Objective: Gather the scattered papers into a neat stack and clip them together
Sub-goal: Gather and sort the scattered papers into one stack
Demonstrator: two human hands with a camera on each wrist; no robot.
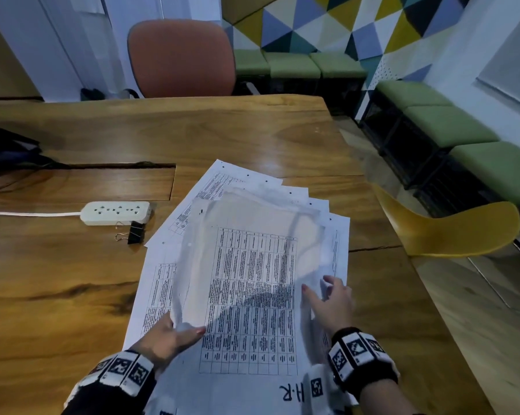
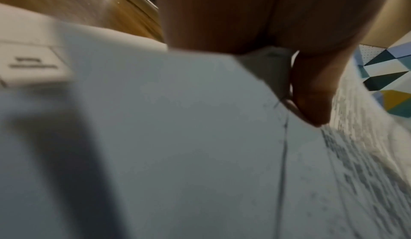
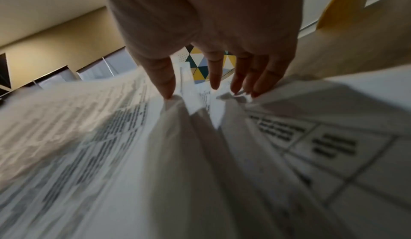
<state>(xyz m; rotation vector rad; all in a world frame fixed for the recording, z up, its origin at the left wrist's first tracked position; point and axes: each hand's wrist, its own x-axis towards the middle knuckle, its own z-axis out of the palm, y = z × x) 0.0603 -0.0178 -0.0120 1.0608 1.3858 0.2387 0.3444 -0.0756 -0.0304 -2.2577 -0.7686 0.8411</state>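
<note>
Our left hand point(image 1: 165, 339) pinched the near edge of the fanned papers point(image 1: 252, 280); the right hand point(image 1: 330, 304) pressed them with straight, spread fingers. We judged it best to square the sheets gently before reaching for the clip point(image 1: 135, 232) by the table point(image 1: 58, 280)'s left edge.

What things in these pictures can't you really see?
- Words on the papers: head view, too small; both wrist views, blurred.
- Left hand fingers: head view, hidden under the sheet.
- Binder clip: absent from both wrist views.
- Dark object: head view, cut off by left edge.
</note>
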